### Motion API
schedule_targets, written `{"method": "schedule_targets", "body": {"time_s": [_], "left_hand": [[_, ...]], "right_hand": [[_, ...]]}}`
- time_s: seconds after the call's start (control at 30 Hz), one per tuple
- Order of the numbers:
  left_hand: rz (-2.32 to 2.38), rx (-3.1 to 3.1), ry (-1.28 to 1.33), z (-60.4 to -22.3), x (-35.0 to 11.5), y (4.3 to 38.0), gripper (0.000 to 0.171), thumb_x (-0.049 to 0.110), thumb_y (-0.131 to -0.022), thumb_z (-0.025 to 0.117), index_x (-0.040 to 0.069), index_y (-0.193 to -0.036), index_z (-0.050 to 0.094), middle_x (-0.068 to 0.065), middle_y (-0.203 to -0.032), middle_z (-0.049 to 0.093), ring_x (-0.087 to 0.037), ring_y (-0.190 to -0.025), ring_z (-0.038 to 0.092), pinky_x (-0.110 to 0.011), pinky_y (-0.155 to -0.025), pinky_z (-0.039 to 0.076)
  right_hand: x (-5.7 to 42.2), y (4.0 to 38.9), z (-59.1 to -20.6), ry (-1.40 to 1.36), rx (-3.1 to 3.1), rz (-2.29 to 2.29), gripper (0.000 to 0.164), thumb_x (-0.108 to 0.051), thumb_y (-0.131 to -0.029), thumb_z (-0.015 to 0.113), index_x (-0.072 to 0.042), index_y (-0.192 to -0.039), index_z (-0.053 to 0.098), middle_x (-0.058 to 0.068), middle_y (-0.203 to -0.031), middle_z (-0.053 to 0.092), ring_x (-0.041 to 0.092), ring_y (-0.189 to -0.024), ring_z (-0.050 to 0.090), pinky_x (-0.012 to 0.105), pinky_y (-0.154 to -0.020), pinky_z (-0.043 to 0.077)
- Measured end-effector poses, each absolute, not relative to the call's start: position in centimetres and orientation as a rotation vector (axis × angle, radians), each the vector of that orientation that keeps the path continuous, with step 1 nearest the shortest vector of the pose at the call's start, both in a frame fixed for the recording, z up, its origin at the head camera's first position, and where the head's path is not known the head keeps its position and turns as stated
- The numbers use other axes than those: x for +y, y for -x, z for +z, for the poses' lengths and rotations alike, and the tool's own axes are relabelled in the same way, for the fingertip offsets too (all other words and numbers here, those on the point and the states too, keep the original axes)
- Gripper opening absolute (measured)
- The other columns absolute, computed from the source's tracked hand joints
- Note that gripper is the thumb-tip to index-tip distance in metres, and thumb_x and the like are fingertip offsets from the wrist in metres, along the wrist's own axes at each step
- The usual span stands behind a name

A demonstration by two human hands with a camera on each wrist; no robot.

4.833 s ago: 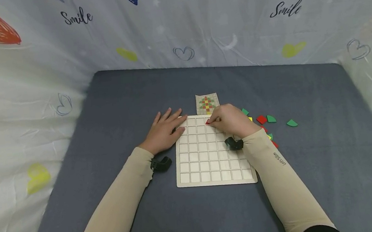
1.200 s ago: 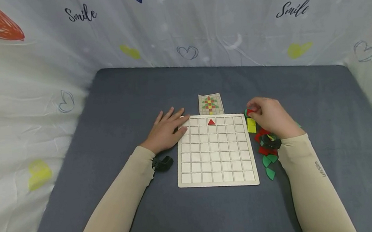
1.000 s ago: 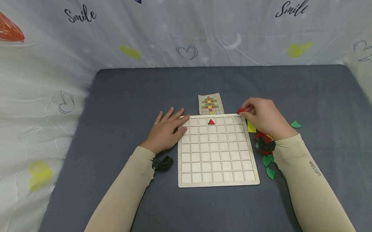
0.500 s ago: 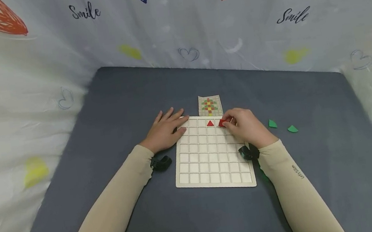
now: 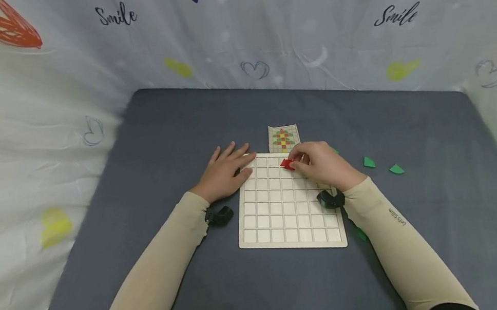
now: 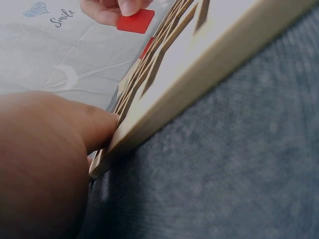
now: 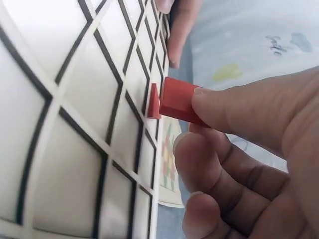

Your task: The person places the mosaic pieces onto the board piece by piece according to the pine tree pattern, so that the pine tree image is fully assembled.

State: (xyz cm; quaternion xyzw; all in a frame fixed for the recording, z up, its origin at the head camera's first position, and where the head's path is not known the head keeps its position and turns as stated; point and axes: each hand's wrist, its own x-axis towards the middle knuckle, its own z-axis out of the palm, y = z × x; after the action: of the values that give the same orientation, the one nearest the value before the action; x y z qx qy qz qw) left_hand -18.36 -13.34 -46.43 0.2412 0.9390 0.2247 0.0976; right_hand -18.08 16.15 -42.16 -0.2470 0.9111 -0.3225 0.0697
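The right hand point(image 5: 321, 165) pinches a red square tile point(image 7: 177, 99) just above the far rows of the wooden board point(image 5: 276, 222), beside the red triangle point(image 7: 154, 103) in the far row. The left hand point(image 5: 221, 177) lies spread at the far left corner, thumb touching the board. Set down tilted, the tile could catch a cell wall or knock the triangle askew — and a loosened left hand might let the board slip. The table point(image 5: 219, 293) offers bare room left and near; rightward, green tiles point(image 5: 369, 162) crowd things, and the card point(image 5: 283, 137) adjoins the far edge.
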Motion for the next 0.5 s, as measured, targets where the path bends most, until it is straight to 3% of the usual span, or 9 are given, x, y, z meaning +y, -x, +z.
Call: {"method": "schedule_targets", "body": {"time_s": [0.5], "left_hand": [[0.653, 2.779, -0.713, -46.5, -13.3, 18.3, 0.055, 0.046, -0.113, 0.045, 0.030, -0.165, 0.038, 0.004, -0.174, 0.022, -0.025, -0.164, 0.006, -0.050, -0.132, -0.008]], "right_hand": [[15.8, 18.2, -43.5, 0.760, 2.649, -0.971, 0.013, -0.013, -0.102, 0.070, -0.009, -0.113, 0.077, 0.004, -0.097, 0.073, 0.013, -0.066, 0.059, 0.033, -0.065, 0.054]]}}
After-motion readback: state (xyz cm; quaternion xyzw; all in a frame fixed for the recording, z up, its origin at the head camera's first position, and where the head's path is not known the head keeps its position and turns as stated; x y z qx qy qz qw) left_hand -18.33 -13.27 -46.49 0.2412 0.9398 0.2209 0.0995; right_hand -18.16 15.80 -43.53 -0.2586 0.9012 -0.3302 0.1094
